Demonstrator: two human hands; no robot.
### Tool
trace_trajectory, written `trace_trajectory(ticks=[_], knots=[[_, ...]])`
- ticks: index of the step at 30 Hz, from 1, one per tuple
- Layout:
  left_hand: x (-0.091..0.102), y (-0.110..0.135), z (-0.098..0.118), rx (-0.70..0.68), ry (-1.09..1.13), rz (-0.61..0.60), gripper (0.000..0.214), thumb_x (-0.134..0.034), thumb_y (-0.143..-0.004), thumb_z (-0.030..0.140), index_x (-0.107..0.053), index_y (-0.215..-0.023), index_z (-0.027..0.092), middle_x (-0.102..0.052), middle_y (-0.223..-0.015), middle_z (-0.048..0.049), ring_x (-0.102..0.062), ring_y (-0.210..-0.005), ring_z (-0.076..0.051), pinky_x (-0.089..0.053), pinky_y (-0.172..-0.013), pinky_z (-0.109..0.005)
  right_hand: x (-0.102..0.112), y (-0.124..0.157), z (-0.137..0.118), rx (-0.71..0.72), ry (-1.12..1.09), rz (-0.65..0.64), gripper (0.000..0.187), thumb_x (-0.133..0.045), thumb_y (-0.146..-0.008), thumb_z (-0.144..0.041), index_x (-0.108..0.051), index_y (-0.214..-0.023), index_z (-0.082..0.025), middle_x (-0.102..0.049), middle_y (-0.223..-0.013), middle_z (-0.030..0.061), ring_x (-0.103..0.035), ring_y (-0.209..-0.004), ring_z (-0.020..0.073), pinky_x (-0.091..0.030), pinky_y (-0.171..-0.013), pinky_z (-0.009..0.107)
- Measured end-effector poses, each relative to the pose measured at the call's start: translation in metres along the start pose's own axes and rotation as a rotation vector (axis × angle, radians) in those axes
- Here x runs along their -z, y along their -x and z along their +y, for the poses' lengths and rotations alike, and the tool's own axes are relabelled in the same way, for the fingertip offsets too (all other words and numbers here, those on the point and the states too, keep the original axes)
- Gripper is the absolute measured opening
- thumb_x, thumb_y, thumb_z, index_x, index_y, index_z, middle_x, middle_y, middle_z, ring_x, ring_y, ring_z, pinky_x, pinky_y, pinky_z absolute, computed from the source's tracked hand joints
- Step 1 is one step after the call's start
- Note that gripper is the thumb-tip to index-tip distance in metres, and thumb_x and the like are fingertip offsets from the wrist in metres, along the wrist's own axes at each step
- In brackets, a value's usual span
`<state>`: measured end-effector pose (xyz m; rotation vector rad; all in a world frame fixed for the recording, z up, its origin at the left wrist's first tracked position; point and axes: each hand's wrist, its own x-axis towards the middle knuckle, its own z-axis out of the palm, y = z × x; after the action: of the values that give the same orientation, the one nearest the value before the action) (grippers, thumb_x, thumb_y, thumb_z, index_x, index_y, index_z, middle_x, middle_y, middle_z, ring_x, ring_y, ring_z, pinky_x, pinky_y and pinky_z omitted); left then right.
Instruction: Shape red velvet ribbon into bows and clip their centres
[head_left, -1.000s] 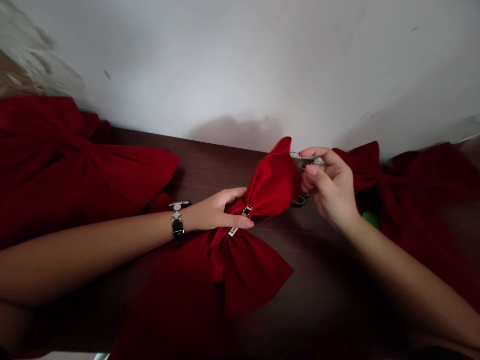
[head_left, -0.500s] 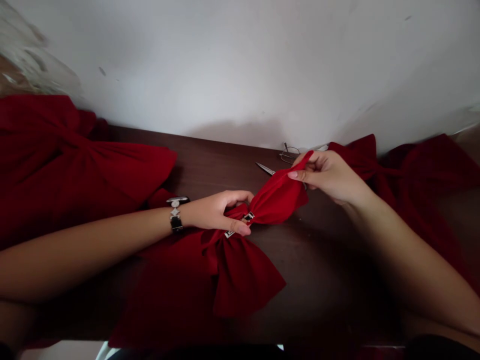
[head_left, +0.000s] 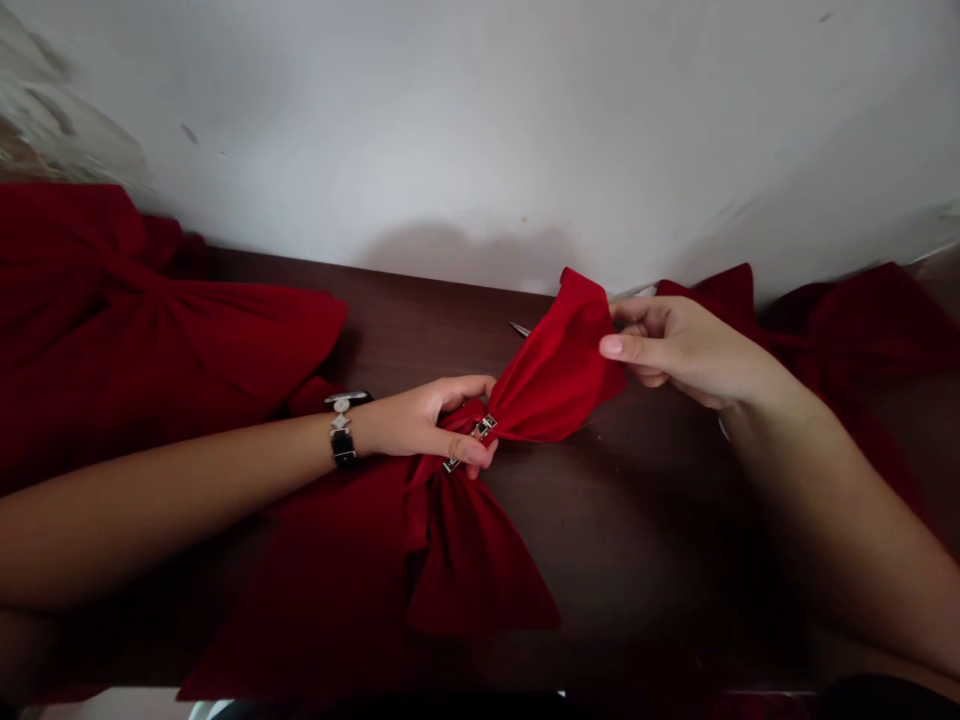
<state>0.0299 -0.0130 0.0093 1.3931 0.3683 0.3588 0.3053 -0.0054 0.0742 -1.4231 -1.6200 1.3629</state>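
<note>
1. Red velvet bow (head_left: 480, 565): on the dark wooden worktop (head_left: 637, 540), lower wings spread, upper wing raised, not yet laid flat.
2. Left hand (head_left: 424, 420): closed around the knot, beside two metal clasps (head_left: 474, 440).
3. Right hand (head_left: 686, 345): narrowly pinching the upper wing (head_left: 559, 365).
4. Two further red bows (head_left: 150, 310): one at each side.

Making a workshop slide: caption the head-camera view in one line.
Left hand pinches a red bow at its metal clasp; right hand holds its upper flap.

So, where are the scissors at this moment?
In the head view, only the scissors' blade tip shows on the dark table, just left of the red bow loop that the right hand grips.
</note>
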Motion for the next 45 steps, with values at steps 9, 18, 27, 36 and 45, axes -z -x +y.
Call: trace_trajectory(ticks=[9, 18, 27, 36, 45], knots=[[0.0, -0.003, -0.001, 0.064, 0.035, 0.009, 0.035, -0.073, -0.079, 0.028, -0.048, -0.101, 0.017, -0.068, -0.08, -0.0024, -0.067, -0.069, -0.013, -0.052, -0.063, -0.024, 0.0, 0.009, -0.004, 0.154, 0.152, 0.25, 0.021, -0.081, -0.065, -0.031, -0.07, -0.073, -0.015, -0.048, -0.052, -0.0038, -0.036, -0.042, 0.0036, -0.024, -0.037, 0.019], [0.004, -0.005, -0.006, -0.075, -0.081, 0.198, 0.038, -0.074, -0.076, 0.033, -0.062, -0.11, 0.019, -0.067, -0.113, -0.0052, -0.061, -0.109, -0.019, -0.046, -0.097, -0.034, -0.017, 0.017, -0.008, 0.338, -0.086, 0.248, 0.041, -0.047, -0.082, -0.01, -0.044, -0.118, -0.03, -0.043, -0.056, -0.0071, -0.037, -0.045, 0.0098, -0.03, -0.043, 0.023], [0.003, -0.006, -0.004, -0.092, -0.082, 0.284, 0.03, -0.077, -0.069, 0.026, -0.064, -0.093, 0.014, -0.069, -0.093, -0.0038, -0.062, -0.086, -0.016, -0.048, -0.082, -0.03, -0.052, 0.053, -0.02, 0.437, 0.108, 0.161, 0.012, -0.054, -0.091, -0.019, -0.048, -0.098, -0.026, -0.065, -0.081, 0.0003, -0.057, -0.057, 0.0115, -0.047, -0.05, 0.026], [0.003, -0.004, -0.006, -0.23, -0.319, 0.414, 0.038, -0.081, -0.064, 0.036, -0.061, -0.089, 0.014, -0.067, -0.093, -0.0043, -0.06, -0.091, -0.02, -0.046, -0.09, -0.035, -0.076, 0.051, -0.004, 0.72, 0.444, 0.261, 0.015, -0.059, -0.083, -0.009, -0.061, -0.09, -0.022, -0.069, -0.075, 0.0003, -0.065, -0.06, 0.0116, -0.055, -0.056, 0.024], [-0.004, 0.0, -0.006, -0.287, -0.389, 0.374, 0.04, -0.084, -0.06, 0.039, -0.059, -0.08, 0.016, -0.067, -0.08, -0.0025, -0.061, -0.095, -0.024, -0.046, -0.094, -0.037, -0.093, 0.045, 0.03, 0.986, 0.791, 0.16, 0.018, -0.056, -0.085, -0.01, -0.057, -0.1, -0.02, -0.068, -0.073, 0.0015, -0.058, -0.056, 0.0122, -0.048, -0.053, 0.026]])
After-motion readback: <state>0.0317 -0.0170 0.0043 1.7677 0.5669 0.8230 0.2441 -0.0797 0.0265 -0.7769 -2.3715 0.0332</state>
